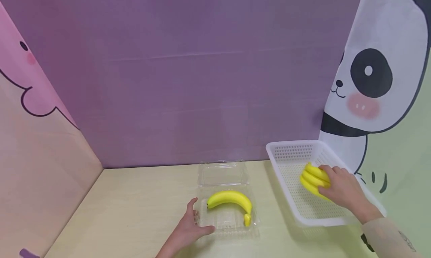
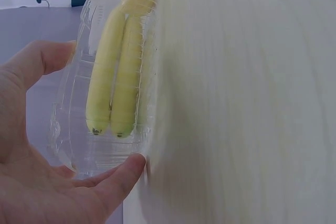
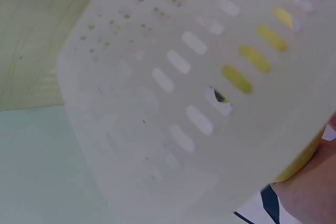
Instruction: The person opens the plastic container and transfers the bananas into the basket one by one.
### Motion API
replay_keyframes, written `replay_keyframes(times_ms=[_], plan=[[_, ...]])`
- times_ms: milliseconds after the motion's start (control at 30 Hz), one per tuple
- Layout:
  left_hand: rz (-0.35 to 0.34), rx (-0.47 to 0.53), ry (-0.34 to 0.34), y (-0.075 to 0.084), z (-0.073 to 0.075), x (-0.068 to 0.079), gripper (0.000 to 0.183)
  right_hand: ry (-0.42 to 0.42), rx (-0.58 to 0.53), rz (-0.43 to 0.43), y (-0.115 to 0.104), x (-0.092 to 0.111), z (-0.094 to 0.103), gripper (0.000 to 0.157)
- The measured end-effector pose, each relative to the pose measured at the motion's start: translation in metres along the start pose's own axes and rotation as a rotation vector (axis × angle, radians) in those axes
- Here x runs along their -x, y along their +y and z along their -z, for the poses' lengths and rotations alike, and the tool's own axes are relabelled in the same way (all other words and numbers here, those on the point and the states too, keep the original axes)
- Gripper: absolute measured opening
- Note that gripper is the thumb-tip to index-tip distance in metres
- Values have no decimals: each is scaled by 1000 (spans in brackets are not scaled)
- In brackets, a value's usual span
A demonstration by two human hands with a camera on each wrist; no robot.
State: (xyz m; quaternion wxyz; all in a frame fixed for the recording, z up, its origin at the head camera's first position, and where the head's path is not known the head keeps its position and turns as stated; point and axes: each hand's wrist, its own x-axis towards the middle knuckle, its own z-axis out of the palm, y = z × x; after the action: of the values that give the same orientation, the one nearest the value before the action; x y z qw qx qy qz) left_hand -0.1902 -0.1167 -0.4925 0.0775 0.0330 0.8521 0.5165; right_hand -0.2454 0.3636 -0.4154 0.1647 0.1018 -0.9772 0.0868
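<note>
My left hand (image 1: 188,228) is at the left side of a hinged clear plastic box (image 1: 223,175), its lid folded back. The left wrist view shows the thumb at the near lower edge and a bent finger at the upper rim, holding the box between them. A yellow banana (image 1: 232,196) with a short stem piece lies in it; through the plastic, two yellow lengths (image 2: 125,77) appear side by side. With my right hand (image 1: 345,188) I grip a bunch of bananas (image 1: 311,179) inside a white slotted basket (image 1: 297,152). The basket wall hides most of the bunch in the right wrist view.
Box and basket stand on a pale wood-grain table (image 1: 134,205), the basket at the right. A purple panel (image 1: 202,82) closes off the back. Side panels carry cartoon prints, with a panda (image 1: 387,112) behind the basket on the right.
</note>
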Motion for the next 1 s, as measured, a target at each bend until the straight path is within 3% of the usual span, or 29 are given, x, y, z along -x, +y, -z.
replay_keyframes(times_ms=[667, 1000], plan=[[-1, 11, -25, -4, 0, -1, 114, -145, 38, -87, 15, 4, -11, 64], [-6, 11, -29, -5, 1, -3, 115, -175, 62, -113, 20, 2, -14, 65]])
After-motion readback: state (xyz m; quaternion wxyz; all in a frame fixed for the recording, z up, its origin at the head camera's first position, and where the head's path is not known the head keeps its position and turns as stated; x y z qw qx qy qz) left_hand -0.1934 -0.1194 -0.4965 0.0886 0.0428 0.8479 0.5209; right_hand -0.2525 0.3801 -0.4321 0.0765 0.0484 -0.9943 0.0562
